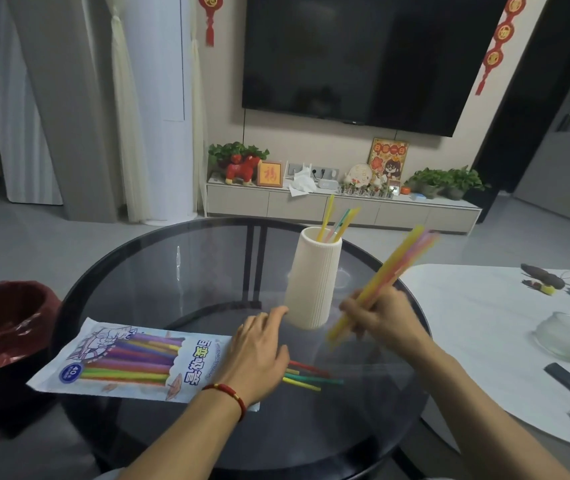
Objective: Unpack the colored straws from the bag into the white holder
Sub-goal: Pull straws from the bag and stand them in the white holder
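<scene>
Nearest the person, the left hand (259, 355) lies palm down over the open end of the straw bag (131, 358), fingers straight and spread, gripping nothing; a red bracelet (229, 393) circles its wrist. The bag lies flat on the round dark glass tabletop (158, 271), its printed side up. Just right of that hand, a few loose straws (306, 377), red, green and yellow, lie on the glass. The right hand (380, 317) is curled around a bundle of colored straws (397, 268), mostly yellow and pink, blurred and tilted up to the right. Between and just beyond the hands stands the white holder (313, 282), ribbed and upright, with several straws in the holder (333, 221) leaning out of its mouth. A red-lined bin (2, 327) sits left of the tabletop, a glass jar (566, 336) on the white table at right, and a dark television (363, 57) hangs on the far wall.
</scene>
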A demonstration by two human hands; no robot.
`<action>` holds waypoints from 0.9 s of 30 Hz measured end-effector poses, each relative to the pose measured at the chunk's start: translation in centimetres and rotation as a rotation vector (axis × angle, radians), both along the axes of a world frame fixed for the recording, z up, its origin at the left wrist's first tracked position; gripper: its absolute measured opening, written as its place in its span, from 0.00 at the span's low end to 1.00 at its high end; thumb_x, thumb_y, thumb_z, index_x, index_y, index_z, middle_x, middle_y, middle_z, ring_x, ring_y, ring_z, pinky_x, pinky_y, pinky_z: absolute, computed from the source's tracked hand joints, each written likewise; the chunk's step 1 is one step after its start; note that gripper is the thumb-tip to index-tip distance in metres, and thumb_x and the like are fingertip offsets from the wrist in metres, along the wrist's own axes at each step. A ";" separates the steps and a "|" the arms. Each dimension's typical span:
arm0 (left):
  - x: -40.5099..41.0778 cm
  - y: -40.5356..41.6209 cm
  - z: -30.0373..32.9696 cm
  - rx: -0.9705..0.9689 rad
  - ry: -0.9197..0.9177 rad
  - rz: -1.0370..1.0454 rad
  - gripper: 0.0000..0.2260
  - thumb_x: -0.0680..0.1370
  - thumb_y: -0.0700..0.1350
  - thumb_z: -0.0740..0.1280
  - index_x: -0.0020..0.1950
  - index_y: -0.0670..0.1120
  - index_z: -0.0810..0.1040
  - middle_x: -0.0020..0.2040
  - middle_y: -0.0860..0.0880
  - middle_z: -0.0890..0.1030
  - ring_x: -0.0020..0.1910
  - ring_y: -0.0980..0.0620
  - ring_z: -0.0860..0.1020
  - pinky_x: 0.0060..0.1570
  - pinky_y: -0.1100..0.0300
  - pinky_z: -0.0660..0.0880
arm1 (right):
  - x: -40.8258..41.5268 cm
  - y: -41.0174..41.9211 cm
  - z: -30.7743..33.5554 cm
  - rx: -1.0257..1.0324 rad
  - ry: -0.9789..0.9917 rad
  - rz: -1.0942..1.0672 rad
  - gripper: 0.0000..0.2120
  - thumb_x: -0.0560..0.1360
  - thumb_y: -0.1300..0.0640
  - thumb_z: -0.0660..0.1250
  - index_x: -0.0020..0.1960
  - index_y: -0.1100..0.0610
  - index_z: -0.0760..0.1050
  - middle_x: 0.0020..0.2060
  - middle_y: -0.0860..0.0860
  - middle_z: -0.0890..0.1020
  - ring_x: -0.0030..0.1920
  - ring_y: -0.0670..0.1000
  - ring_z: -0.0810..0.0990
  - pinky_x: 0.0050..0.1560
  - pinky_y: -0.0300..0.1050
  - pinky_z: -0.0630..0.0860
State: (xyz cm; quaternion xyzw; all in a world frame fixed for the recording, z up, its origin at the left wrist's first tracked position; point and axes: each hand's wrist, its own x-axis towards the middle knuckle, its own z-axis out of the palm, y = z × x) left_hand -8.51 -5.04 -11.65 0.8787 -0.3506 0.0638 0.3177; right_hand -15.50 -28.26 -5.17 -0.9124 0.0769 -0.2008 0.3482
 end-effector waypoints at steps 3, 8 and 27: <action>-0.2 -0.3 0.4 -0.142 0.045 0.048 0.26 0.78 0.43 0.64 0.75 0.51 0.61 0.62 0.50 0.72 0.65 0.51 0.67 0.63 0.55 0.69 | 0.7 0.2 4.0 0.337 -0.343 -0.093 0.07 0.78 0.60 0.71 0.44 0.59 0.86 0.30 0.56 0.87 0.29 0.54 0.86 0.32 0.42 0.83; 0.1 -0.2 0.6 -0.213 0.064 0.121 0.27 0.78 0.42 0.65 0.76 0.51 0.61 0.65 0.50 0.72 0.66 0.52 0.66 0.64 0.54 0.69 | 4.1 0.8 9.4 0.532 -0.510 -0.124 0.06 0.77 0.62 0.72 0.42 0.59 0.86 0.31 0.56 0.87 0.30 0.54 0.87 0.33 0.46 0.86; 1.0 2.1 1.3 -0.217 0.127 0.193 0.25 0.77 0.39 0.67 0.71 0.53 0.64 0.63 0.50 0.74 0.63 0.50 0.70 0.59 0.55 0.71 | 9.3 2.5 13.4 0.071 -0.055 -0.189 0.25 0.73 0.52 0.80 0.64 0.63 0.80 0.50 0.57 0.84 0.37 0.50 0.83 0.35 0.40 0.83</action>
